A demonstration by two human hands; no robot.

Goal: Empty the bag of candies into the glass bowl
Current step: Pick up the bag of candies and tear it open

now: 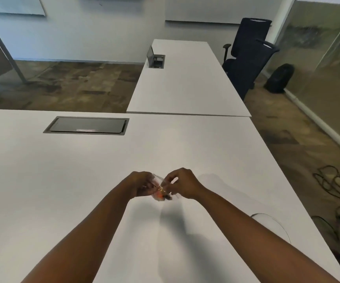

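Both hands meet above the middle of the white table. Between them hangs a small clear plastic bag of candies, with orange and dark pieces showing at its bottom. My left hand grips the bag's left side. My right hand pinches the bag's top, near a thin golden tie. The glass bowl stands on the table to the right, partly hidden behind my right forearm; only its clear rim shows.
A closed cable hatch is set into the table at the far left. A second white table joins behind, with two black chairs beside it. Cables lie on the floor past the table's right edge.
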